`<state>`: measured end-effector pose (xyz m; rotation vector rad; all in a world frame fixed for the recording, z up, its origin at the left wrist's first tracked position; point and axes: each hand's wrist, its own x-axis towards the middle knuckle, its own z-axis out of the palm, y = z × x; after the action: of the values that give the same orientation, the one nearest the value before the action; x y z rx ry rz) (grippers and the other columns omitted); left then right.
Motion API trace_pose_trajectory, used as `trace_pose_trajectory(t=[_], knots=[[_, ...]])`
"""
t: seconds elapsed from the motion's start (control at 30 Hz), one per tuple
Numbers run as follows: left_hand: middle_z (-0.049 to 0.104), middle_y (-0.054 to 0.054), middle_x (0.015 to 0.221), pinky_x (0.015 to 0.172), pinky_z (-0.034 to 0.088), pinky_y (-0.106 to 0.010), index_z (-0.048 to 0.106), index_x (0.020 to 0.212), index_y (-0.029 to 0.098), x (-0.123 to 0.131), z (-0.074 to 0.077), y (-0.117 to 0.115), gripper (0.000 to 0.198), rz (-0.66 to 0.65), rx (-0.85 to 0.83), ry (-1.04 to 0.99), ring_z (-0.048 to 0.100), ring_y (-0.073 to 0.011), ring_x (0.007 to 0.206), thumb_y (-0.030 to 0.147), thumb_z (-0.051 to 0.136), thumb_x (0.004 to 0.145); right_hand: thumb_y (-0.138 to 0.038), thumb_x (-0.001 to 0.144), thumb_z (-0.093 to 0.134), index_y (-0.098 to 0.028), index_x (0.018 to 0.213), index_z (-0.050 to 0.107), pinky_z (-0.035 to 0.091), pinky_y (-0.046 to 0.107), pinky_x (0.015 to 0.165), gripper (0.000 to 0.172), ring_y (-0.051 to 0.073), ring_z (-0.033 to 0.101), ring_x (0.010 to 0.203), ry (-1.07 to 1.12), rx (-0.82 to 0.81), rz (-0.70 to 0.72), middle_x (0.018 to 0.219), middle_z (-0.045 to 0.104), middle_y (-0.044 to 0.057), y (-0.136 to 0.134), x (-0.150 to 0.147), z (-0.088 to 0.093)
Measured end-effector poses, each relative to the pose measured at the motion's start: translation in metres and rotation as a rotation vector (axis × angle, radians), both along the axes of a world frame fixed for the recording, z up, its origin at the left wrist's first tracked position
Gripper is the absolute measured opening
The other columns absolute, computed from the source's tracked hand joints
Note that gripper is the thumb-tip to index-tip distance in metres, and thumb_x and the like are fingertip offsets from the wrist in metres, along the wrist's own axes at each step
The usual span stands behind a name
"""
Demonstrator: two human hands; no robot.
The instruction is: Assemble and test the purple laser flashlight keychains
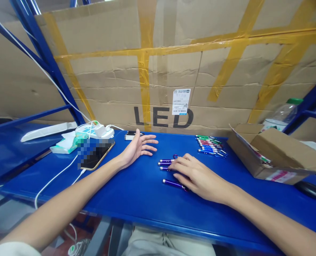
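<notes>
Several slim purple metal penlights with small clasps lie on the blue table, with one purple penlight point(171, 183) lying apart nearer to me. My right hand point(193, 174) is bent down over the upper group, fingertips on a purple penlight point(164, 169) and partly hiding it. The thumb is just above the separate one. My left hand point(138, 149) is raised to the left, palm turned inward, fingers spread with nothing in them. Behind it lie black and silver penlights point(129, 137). A row of green, red and blue penlights point(208, 145) is farther right.
An open cardboard box point(275, 156) with penlights inside stands at right, beside a black computer mouse point(311, 190) and a green-capped bottle point(288, 110). At left are a phone point(100, 156), a white power strip point(104, 133) and cables. A large cardboard sheet point(107, 81) backs the table.
</notes>
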<state>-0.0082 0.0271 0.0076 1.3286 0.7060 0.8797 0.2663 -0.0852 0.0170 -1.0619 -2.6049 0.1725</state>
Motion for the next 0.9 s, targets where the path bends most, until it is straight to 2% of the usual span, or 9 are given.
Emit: trace_pose_trajectory(t=[0.1,0.23,0.37,0.63,0.77,0.9], knots=[[0.068,-0.020,0.142,0.088,0.058,-0.036,0.064,0.142,0.015,0.000,-0.002,0.000,0.087,-0.012,0.000,0.005,0.072,-0.0297,0.111,0.082,0.024,0.103,-0.032,0.112,0.053,-0.021,0.111,0.070,0.050,0.043,0.090,0.020,0.027,0.056,0.100,-0.009,-0.008,-0.025,0.109,0.070,0.010,0.001,0.001,0.001],[0.068,-0.019,0.144,0.090,0.058,-0.037,0.064,0.143,0.016,0.000,-0.003,0.001,0.088,-0.035,0.008,0.009,0.071,-0.0300,0.114,0.082,0.023,0.103,-0.035,0.111,0.057,-0.022,0.111,0.068,0.049,0.042,0.088,0.017,0.027,0.054,0.099,-0.030,-0.032,-0.021,0.109,0.069,0.009,0.002,0.003,0.000],[0.068,-0.020,0.143,0.089,0.058,-0.037,0.064,0.143,0.016,-0.001,-0.002,0.001,0.087,-0.021,0.011,0.000,0.071,-0.0301,0.113,0.082,0.024,0.103,-0.034,0.113,0.050,-0.022,0.110,0.064,0.050,0.043,0.089,0.019,0.027,0.056,0.100,-0.022,0.001,-0.025,0.110,0.068,0.009,0.003,0.004,-0.005],[0.069,-0.020,0.141,0.088,0.058,-0.036,0.065,0.142,0.016,0.000,-0.001,0.001,0.087,0.002,-0.004,0.004,0.070,-0.0304,0.115,0.083,0.025,0.103,-0.034,0.116,0.040,-0.025,0.127,0.051,0.054,0.042,0.092,0.018,0.025,0.067,0.107,0.268,0.004,-0.218,0.120,0.069,0.009,0.004,0.004,-0.009],[0.069,-0.020,0.141,0.088,0.058,-0.036,0.065,0.141,0.016,0.000,-0.001,0.000,0.087,0.010,-0.002,0.011,0.069,-0.0306,0.117,0.082,0.025,0.103,-0.035,0.118,0.031,-0.026,0.137,0.049,0.056,0.042,0.094,0.028,0.025,0.071,0.111,0.245,-0.029,-0.204,0.126,0.071,0.009,0.003,0.005,-0.008],[0.069,-0.019,0.141,0.088,0.058,-0.037,0.065,0.142,0.016,0.001,0.000,0.001,0.087,0.006,0.003,0.011,0.068,-0.0310,0.118,0.083,0.025,0.102,-0.037,0.117,0.032,-0.023,0.143,0.052,0.055,0.045,0.102,0.035,0.029,0.068,0.124,0.163,0.019,-0.176,0.135,0.068,0.014,0.003,0.006,-0.012]])
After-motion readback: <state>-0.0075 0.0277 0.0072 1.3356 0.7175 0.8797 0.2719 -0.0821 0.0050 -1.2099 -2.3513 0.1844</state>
